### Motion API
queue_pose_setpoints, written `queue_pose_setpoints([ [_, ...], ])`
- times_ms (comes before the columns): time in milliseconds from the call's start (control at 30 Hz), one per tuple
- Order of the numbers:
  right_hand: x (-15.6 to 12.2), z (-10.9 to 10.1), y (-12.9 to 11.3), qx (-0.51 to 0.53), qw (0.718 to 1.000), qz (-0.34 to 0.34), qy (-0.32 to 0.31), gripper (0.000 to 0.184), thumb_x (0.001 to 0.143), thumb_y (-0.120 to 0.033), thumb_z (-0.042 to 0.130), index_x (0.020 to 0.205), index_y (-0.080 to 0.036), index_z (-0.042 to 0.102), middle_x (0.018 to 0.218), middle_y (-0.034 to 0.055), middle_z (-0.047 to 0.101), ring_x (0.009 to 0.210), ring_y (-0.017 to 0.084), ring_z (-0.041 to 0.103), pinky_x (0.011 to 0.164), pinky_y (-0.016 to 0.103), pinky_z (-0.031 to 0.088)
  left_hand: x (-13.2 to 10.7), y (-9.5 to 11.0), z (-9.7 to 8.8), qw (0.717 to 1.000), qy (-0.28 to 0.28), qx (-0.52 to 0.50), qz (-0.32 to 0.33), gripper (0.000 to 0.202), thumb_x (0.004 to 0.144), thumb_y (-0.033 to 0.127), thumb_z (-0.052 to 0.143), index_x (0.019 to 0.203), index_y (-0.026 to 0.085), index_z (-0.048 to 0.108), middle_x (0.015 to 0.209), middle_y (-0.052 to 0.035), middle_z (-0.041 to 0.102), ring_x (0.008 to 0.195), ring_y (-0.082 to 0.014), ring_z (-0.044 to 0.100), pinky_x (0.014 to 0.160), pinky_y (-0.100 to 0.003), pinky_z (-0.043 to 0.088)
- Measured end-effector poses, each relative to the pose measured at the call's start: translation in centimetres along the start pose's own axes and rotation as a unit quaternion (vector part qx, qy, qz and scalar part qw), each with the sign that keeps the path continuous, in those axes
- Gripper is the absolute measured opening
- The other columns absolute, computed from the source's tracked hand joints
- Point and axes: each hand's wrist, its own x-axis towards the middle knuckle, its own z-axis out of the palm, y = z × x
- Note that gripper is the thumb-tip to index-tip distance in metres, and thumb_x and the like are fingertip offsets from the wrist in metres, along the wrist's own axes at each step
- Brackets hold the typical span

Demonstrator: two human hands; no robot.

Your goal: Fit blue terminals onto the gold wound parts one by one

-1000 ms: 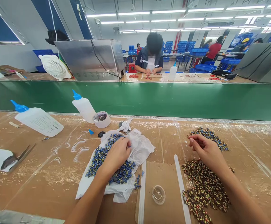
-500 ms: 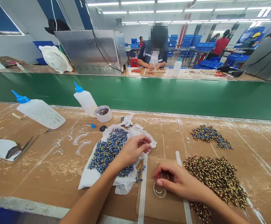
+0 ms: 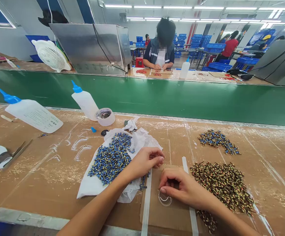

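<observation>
My left hand (image 3: 147,161) hovers over the right edge of a white cloth (image 3: 84,187), its fingers curled and the thumb close to the index finger. Whatever it may pinch is too small to make out. On the cloth lies a heap of small blue-and-yellow pieces (image 3: 110,157). My right hand (image 3: 176,185) is closed above a cardboard pad (image 3: 169,218), thumb against the fingers; its grip contents are hidden. Just under its thumb stands a small clear round dish (image 3: 165,199). A few blue pieces (image 3: 142,183) lie by the pad's left tape strip.
Right of the pad spreads a big pile of dark-and-yellow pieces (image 3: 223,186), with a smaller blue-dark pile (image 3: 218,141) behind. White bottles (image 3: 35,115), a tape roll (image 3: 106,117) and tweezers (image 3: 18,154) lie left. Beyond a green belt (image 3: 152,98), a person (image 3: 160,49) works.
My left hand has moved right, closer to my right hand. The right hand stays nearly in place by the dish. The whole view has shifted slightly.
</observation>
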Motion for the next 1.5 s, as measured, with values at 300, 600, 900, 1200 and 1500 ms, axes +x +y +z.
queue_pose_setpoints([
  [300, 0.2, 0.7, -0.3, -0.035, 0.999, -0.011, -0.010, 0.007, 0.088, -0.025, 0.060, 0.091, -0.020, 0.064, 0.082, 0.0010, 0.064, 0.072, 0.015, 0.054, 0.064, 0.025, 0.041, 0.3, -0.4, 0.2, 1.000, 0.012, -0.022, 0.005, 0.016, 0.083, 0.028, 0.056, 0.089, 0.015, 0.063, 0.076, -0.0027, 0.064, 0.066, -0.0129, 0.058, 0.064, -0.025, 0.048],
  [600, -0.3, -1.3, 0.2, -0.005, 0.999, -0.051, -0.017, 0.013, 0.088, -0.029, 0.064, 0.081, -0.020, 0.069, 0.089, 0.0028, 0.064, 0.082, 0.016, 0.060, 0.075, 0.028, 0.045, 0.3, -0.9, 0.2, 0.999, 0.003, -0.048, 0.006, 0.015, 0.084, 0.026, 0.057, 0.089, 0.013, 0.062, 0.077, -0.0041, 0.065, 0.065, -0.0123, 0.060, 0.066, -0.026, 0.050],
  [900, -0.4, -0.9, -0.1, -0.045, 0.997, -0.061, -0.022, 0.008, 0.088, -0.022, 0.066, 0.080, -0.019, 0.067, 0.096, 0.0013, 0.060, 0.088, 0.014, 0.058, 0.079, 0.026, 0.044, 0.4, -1.4, 0.4, 0.999, -0.004, -0.038, -0.005, 0.015, 0.080, 0.025, 0.061, 0.090, 0.014, 0.063, 0.072, -0.0019, 0.064, 0.065, -0.0129, 0.061, 0.066, -0.027, 0.052],
  [1200, -0.5, -0.2, -0.2, -0.138, 0.983, -0.122, 0.006, 0.012, 0.092, -0.018, 0.058, 0.082, -0.019, 0.065, 0.093, 0.0029, 0.060, 0.087, 0.017, 0.053, 0.078, 0.028, 0.041, 0.3, -1.2, 0.7, 0.999, -0.003, -0.040, -0.010, 0.013, 0.078, 0.023, 0.062, 0.088, 0.014, 0.063, 0.070, -0.0008, 0.063, 0.065, -0.0128, 0.061, 0.064, -0.025, 0.051],
  [1500, -0.6, -0.2, -0.7, -0.116, 0.989, -0.095, 0.011, 0.011, 0.089, -0.016, 0.061, 0.078, -0.018, 0.063, 0.094, 0.0030, 0.059, 0.089, 0.017, 0.054, 0.078, 0.027, 0.041, 0.3, -0.7, 0.7, 0.999, -0.006, -0.033, -0.007, 0.011, 0.078, 0.021, 0.062, 0.086, 0.013, 0.064, 0.069, -0.0003, 0.062, 0.062, -0.0112, 0.058, 0.060, -0.022, 0.047],
])
